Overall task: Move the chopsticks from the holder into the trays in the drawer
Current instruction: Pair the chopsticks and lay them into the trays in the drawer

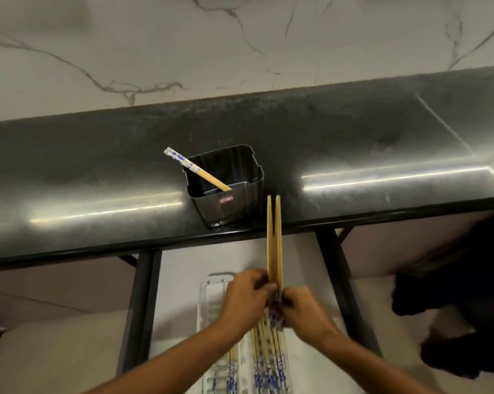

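A black square holder [229,203] stands near the front edge of the dark counter [98,177]. One chopstick [196,169] with a blue-and-white patterned end leans in it toward the left. Below the counter, my left hand [247,297] and my right hand [302,308] meet and both grip the patterned ends of a pair of chopsticks [274,240], whose bamboo tips point up past the counter edge. Under my hands lies a white tray [211,300] holding several chopsticks [265,362] laid lengthwise.
A white marble wall [240,38] rises behind the counter. Black metal legs [143,302] stand on either side of the tray. A dark shape [461,308] sits at the lower right.
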The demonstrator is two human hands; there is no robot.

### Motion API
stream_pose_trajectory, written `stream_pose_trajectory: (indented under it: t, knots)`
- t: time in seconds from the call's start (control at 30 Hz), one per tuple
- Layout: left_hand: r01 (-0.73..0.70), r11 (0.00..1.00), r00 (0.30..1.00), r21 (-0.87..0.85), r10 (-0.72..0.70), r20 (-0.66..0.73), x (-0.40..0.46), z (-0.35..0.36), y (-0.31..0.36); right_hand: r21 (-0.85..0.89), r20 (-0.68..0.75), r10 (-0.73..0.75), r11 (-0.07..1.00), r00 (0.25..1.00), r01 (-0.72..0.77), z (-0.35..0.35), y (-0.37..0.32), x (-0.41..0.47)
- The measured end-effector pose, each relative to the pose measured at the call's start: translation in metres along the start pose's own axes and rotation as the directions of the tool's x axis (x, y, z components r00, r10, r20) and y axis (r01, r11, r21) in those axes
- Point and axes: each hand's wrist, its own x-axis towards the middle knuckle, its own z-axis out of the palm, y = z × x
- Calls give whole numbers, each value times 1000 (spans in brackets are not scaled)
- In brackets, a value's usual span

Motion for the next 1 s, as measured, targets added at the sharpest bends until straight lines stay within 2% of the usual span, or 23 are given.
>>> stream_pose_trajectory:
  t: [0.13,0.23,0.33,0.53,0.8,0.9,1.0]
  knots:
    - [253,961,967,-110,-254,8,-27,-19,-52,-141,128,156,980,979,-138,58,7,-8]
    - [412,900,910,-146,-413,21,-34,-37,-81,-119,265,295,955,918,-272,93,8,-3]
    - [492,858,867,-145,-498,-4,-37,-46,-103,-52,342,433,895,834,-443,118,5,3]
    - [594,791,797,-147,-603,-21,-30,-46,-130,-78,339,593,792,731,-606,144,6,13]
    - [642,767,767,-19,-641,24,-30,-39,-141,-210,306,654,755,692,-621,160,20,13]
    - [661,750,750,6,-661,21,-29,-36,-145,-252,281,614,789,738,-560,164,23,13]
    - [699,712,709,63,-702,58,-27,-36,-141,-268,273,612,789,742,-552,163,24,12]
